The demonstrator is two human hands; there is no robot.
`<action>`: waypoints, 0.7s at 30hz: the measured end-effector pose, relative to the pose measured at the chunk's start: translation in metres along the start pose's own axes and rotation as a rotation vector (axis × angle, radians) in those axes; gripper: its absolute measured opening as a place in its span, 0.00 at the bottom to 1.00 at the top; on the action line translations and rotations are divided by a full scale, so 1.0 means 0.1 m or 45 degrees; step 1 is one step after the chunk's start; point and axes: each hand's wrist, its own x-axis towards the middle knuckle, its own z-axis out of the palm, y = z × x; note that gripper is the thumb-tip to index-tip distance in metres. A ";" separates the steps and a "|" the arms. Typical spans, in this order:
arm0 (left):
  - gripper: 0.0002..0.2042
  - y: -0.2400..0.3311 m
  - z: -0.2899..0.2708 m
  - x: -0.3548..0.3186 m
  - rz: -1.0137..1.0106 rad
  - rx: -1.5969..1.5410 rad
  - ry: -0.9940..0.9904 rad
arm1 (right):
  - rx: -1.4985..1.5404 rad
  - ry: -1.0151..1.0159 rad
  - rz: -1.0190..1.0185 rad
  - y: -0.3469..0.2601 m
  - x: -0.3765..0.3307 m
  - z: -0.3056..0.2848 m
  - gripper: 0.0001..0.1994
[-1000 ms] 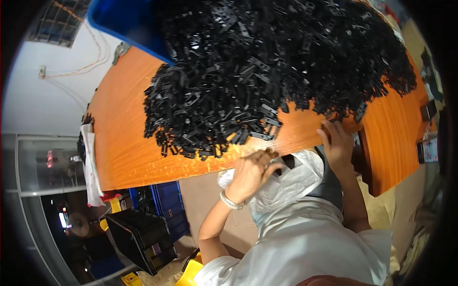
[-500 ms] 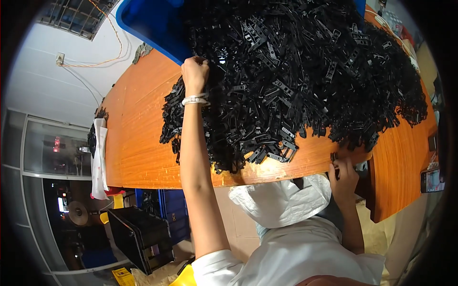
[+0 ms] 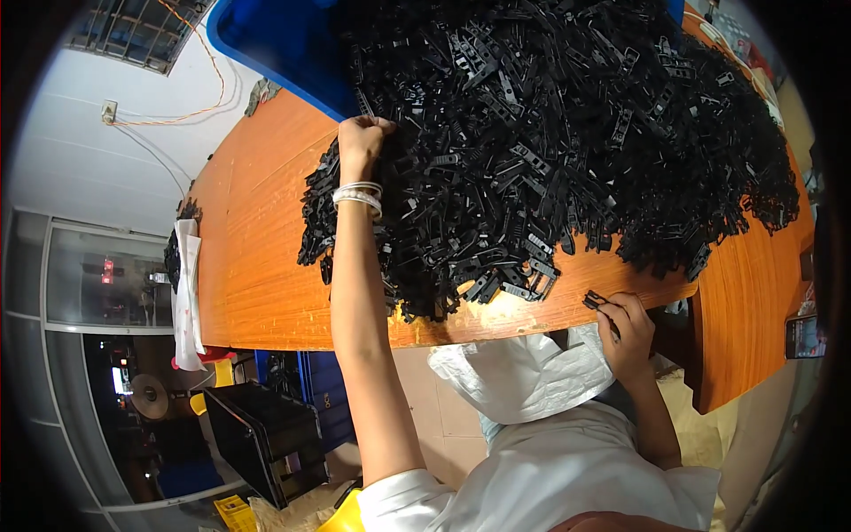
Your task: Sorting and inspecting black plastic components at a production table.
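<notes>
A large heap of small black plastic clips (image 3: 523,168) covers much of the wooden table, spilling out of a tilted blue bin (image 3: 266,58). My left hand (image 3: 362,146), with a pale bracelet at the wrist, reaches to the heap's left side by the bin's rim. Its fingers are pinched together; what lies between them is hidden against the dark parts. At the table's near edge, my right hand (image 3: 631,332) grips one small black plastic clip (image 3: 595,301) between thumb and fingers, over the bare wood.
The curved wooden table (image 3: 257,239) has a side section (image 3: 736,301) on the right, where a phone (image 3: 805,337) lies. White sheeting (image 3: 523,381) covers my lap. Black crates (image 3: 266,434) and blue crates (image 3: 328,403) stand on the floor at left.
My right hand has moved left and turned, bringing the black clip over the table edge into clearer view. The left hand has shifted slightly nearer, still pinched at the heap.
</notes>
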 end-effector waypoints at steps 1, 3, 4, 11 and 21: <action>0.06 -0.03 0.03 0.01 0.073 0.022 0.053 | -0.001 -0.011 0.005 -0.01 -0.01 0.00 0.08; 0.06 0.01 0.06 0.06 0.076 0.071 0.091 | -0.005 -0.020 -0.007 -0.03 0.01 0.01 0.08; 0.07 0.03 0.06 0.07 0.077 0.123 0.122 | -0.004 -0.024 -0.001 -0.04 0.01 0.02 0.08; 0.09 0.27 0.04 -0.10 0.036 -0.164 -0.174 | 0.023 0.008 0.041 -0.05 -0.02 0.04 0.07; 0.07 0.15 0.11 -0.87 0.502 0.022 0.361 | 0.011 0.048 0.039 -0.09 0.07 0.05 0.08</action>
